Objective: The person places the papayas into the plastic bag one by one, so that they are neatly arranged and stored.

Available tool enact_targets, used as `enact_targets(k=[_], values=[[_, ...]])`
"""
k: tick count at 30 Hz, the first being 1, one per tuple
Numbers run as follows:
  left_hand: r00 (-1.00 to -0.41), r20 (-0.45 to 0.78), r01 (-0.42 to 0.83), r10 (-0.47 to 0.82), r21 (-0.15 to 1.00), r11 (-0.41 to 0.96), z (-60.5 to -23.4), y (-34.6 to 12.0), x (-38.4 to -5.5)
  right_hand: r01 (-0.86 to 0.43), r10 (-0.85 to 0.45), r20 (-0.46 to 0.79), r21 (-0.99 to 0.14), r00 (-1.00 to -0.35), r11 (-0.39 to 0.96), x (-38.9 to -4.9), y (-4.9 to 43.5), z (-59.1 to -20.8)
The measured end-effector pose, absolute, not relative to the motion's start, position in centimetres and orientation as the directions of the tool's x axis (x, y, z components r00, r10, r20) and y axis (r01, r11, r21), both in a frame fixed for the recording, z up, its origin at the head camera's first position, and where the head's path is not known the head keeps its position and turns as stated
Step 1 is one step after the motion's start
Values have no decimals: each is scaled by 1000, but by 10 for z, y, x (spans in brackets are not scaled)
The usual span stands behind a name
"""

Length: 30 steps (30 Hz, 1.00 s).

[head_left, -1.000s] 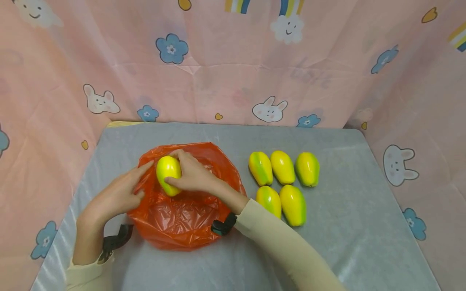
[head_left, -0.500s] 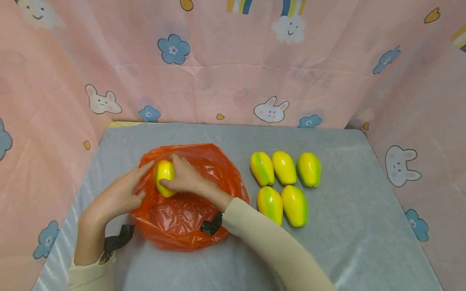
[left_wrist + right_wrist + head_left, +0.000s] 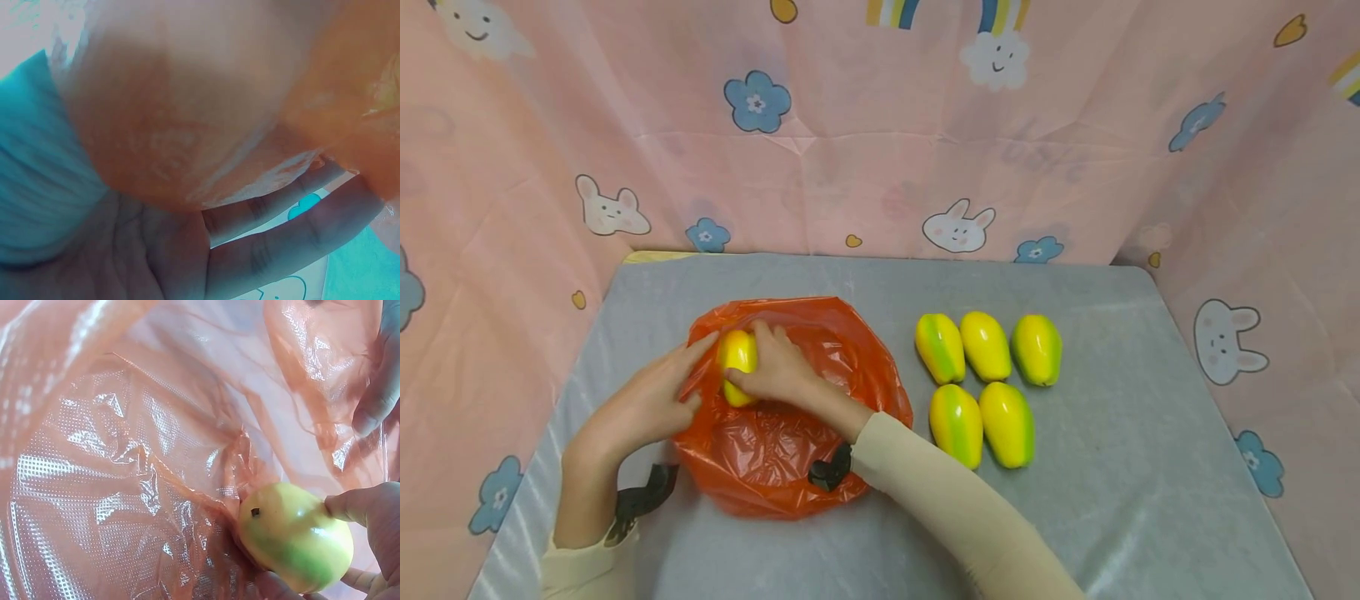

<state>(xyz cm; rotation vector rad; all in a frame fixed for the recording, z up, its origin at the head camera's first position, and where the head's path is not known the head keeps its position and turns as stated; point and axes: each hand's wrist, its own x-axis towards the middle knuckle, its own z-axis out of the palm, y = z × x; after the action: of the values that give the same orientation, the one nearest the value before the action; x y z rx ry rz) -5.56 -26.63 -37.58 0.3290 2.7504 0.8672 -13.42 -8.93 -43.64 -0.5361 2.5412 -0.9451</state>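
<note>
A red plastic bag (image 3: 775,492) lies spread on the table, its mouth facing up. My right hand (image 3: 778,367) reaches into it and grips a yellow-green papaya (image 3: 740,352) between thumb and fingers. The right wrist view has that papaya (image 3: 294,537) low against the crinkled bag wall (image 3: 125,481), its dark stem spot showing. At the bag's left side, my left hand (image 3: 640,408) holds the rim, thumb and index finger reaching over it. Bag film (image 3: 181,144) covers part of the left palm in the left wrist view, with two fingers (image 3: 281,250) outside it.
Several more papayas (image 3: 1006,425) lie in two rows on the grey cloth-covered table (image 3: 1120,400), right of the bag. A pink patterned curtain (image 3: 865,150) stands behind the table and along both sides. A black wrist mount (image 3: 831,471) overlaps the bag.
My right hand has moved slightly left and lower into the bag with the papaya, which now shows less behind the fingers. The left hand has stayed at the rim.
</note>
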Motion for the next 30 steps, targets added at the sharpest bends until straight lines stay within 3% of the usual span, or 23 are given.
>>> enact_targets(k=[12, 30], values=[[-947, -176, 115, 268, 592, 797, -376, -267, -55, -220, -462, -220, -657, -859, 721, -132, -87, -433], [-949, -172, 110, 263, 603, 790, -376, -269, -55, -251, -540, -230, -696, -809, 672, -123, -56, -401]])
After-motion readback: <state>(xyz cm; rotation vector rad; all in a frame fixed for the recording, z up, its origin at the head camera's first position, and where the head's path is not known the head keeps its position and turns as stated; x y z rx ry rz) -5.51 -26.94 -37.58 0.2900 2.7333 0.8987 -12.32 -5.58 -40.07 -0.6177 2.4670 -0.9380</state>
